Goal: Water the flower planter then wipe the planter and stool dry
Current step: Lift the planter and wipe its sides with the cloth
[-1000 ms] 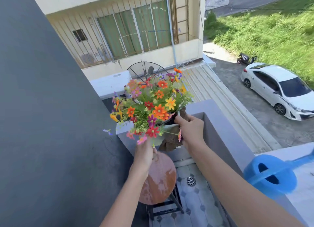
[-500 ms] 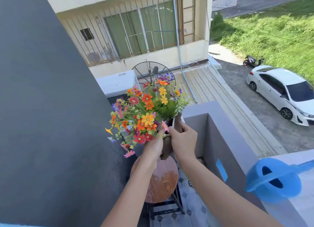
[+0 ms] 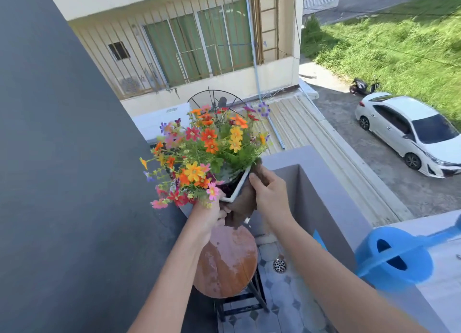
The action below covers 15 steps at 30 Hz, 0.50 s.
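Note:
A white-rimmed flower planter (image 3: 240, 184), full of orange, yellow, red and pink flowers (image 3: 208, 145), is held in the air above the round wooden stool (image 3: 224, 260), tilted to the left. My left hand (image 3: 209, 216) grips it from below at the near corner. My right hand (image 3: 270, 193) presses a brown cloth (image 3: 243, 204) against the planter's right side. The cloth hangs down over the planter's wall and hides most of it. The stool seat shows wet patches.
A blue watering can (image 3: 394, 257) stands on the grey balcony ledge at the right. The grey parapet (image 3: 314, 183) runs along the right, a dark wall (image 3: 62, 183) along the left. A floor drain (image 3: 279, 265) lies in the tiled floor beside the stool.
The planter has tipped further to the left, so its white rim now shows. My right hand with the cloth has shifted along the planter's side. Both hands still hold it above the stool.

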Tool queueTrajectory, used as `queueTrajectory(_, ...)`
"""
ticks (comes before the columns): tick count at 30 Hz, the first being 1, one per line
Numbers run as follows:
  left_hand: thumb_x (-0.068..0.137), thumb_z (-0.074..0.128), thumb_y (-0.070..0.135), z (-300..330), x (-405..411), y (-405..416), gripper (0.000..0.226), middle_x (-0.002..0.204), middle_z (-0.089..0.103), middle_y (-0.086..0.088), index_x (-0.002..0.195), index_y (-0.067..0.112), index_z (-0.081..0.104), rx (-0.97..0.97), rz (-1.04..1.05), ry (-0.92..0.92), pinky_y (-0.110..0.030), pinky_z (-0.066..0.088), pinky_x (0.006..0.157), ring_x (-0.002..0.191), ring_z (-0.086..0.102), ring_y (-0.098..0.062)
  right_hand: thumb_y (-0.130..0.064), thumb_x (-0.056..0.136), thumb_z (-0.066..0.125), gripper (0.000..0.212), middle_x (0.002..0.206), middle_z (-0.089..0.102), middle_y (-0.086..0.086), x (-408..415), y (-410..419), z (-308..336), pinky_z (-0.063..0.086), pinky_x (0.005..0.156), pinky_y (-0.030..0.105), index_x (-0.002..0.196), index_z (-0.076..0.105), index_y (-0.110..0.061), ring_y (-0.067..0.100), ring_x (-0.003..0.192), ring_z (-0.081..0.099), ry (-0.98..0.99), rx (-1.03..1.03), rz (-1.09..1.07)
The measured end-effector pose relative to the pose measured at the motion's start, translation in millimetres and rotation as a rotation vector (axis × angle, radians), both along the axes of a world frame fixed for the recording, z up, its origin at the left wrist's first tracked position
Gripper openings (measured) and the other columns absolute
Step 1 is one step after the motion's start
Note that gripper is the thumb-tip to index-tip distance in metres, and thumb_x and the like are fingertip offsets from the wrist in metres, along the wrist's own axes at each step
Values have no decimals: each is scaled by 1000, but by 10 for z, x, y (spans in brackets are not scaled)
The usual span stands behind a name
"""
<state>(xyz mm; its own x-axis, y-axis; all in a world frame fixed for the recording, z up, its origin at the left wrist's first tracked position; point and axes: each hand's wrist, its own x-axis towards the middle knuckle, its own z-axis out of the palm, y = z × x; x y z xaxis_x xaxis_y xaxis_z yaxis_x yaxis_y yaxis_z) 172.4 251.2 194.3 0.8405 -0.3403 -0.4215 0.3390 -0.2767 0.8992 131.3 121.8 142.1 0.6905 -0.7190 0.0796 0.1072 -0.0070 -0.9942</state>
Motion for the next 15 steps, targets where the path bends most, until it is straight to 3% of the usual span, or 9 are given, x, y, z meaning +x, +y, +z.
queueTrajectory(3,99,40,12,44,-16,5,19,51,53,-3,82,8,48,-77,-30,44,-22,20,36,36,32,-8,-8,95,58,11,90,60,5,89,-211,99,39,78,31,91,68,-10,15,85,53,22,-73,-86)
queueTrajectory(5,100,40,13,50,-41,18,19,52,55,-3,82,7,47,-93,-34,68,-21,21,35,36,33,-8,-4,95,56,20,84,56,1,136,-344,134,33,75,26,85,66,-17,14,82,50,60,-114,-141)
queueTrajectory(7,99,41,11,60,-85,9,19,52,54,-3,81,7,48,-89,-26,96,-21,21,35,37,33,-8,1,93,53,41,68,47,-4,161,-428,135,28,65,27,64,48,-28,10,67,43,76,-155,-168)
queueTrajectory(9,98,40,9,61,-109,-4,19,53,53,-4,82,7,48,-87,-14,101,-20,22,35,35,34,-8,3,92,53,47,64,40,-4,154,-406,127,27,61,27,59,37,-27,6,62,39,94,-142,-176)
queueTrajectory(11,99,39,8,33,-94,-24,12,57,51,-6,91,8,49,-96,6,86,-19,24,32,34,35,-7,1,93,54,43,69,44,-1,97,-240,123,31,60,20,62,41,-25,6,64,40,88,-149,-167)
queueTrajectory(13,98,39,8,16,-56,-41,9,61,50,-7,101,8,47,-116,35,77,-19,24,33,36,35,-7,-1,94,56,27,79,54,1,10,-19,59,34,67,11,73,56,-18,8,72,44,56,-242,-113)
queueTrajectory(15,97,40,7,10,-6,-24,7,63,48,-6,93,7,45,-141,66,81,-19,25,34,37,33,-7,-2,93,58,11,85,58,3,-116,192,-115,38,73,16,84,63,-6,13,81,50,13,-335,-40)
